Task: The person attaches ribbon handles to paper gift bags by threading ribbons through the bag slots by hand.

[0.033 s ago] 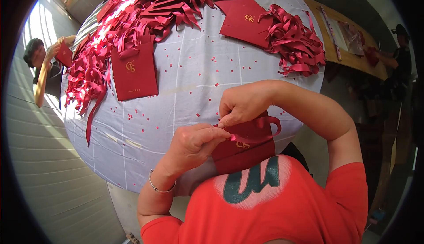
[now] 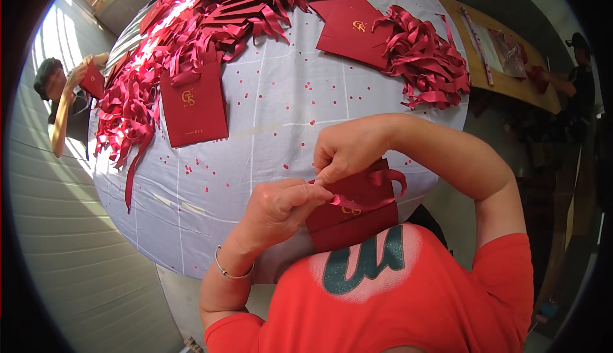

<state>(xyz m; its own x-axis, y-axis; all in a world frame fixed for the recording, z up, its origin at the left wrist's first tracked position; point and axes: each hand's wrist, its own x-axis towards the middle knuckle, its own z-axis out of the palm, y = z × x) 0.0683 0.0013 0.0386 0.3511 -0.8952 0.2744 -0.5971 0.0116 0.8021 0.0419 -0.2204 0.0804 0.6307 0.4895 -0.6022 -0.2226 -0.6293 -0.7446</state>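
A dark red paper gift bag lies at the table's near edge, against my red shirt, its gold emblem partly covered by ribbon. A shiny red ribbon curves over the bag in a loop on its right side. My left hand pinches this ribbon between thumb and fingers near the bag's upper left edge. Just above, the fingertips of my right hand are pressed together at the same spot, almost touching the left ones. The ribbon's end and the bag's edge between my fingertips are mostly hidden.
Small red dots are scattered over the pale tablecloth. One ribboned bag lies left of centre. Heaped bags and ribbons fill the far left; more bags and a ribbon pile lie far right. Another person handles a bag at left.
My right hand has shifted very slightly left. The ribbon loop on the bag's right side has changed shape a little. My left hand stays in place.
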